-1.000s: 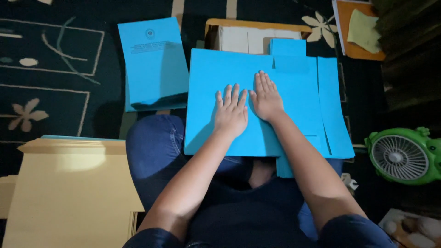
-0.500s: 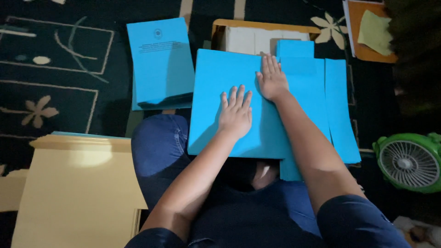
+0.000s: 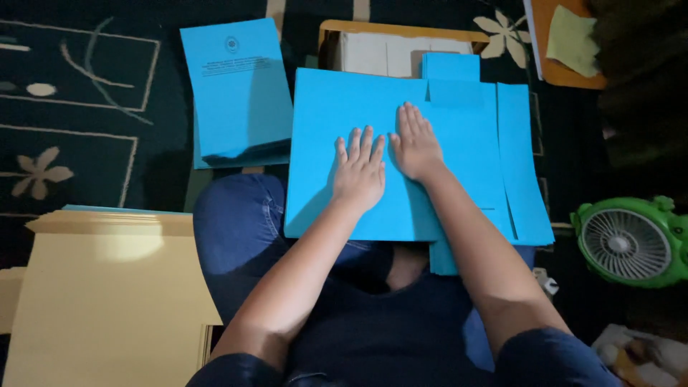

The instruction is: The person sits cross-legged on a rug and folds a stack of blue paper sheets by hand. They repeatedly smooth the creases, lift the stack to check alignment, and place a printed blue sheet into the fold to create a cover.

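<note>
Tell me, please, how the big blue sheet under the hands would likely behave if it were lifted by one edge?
The blue sheet lies flat on the lap under the left hand and right hand, so it is probably thin card: light, bending somewhat. Its smooth face may slide over the blue sheets beneath.

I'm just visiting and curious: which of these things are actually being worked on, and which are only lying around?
In hand:
left hand and right hand, both flat on the big blue sheet
narrower blue sheets under it

Lying about:
printed blue booklets
cream paper stack
green fan
wooden box
orange board with a yellow-green slip
</note>
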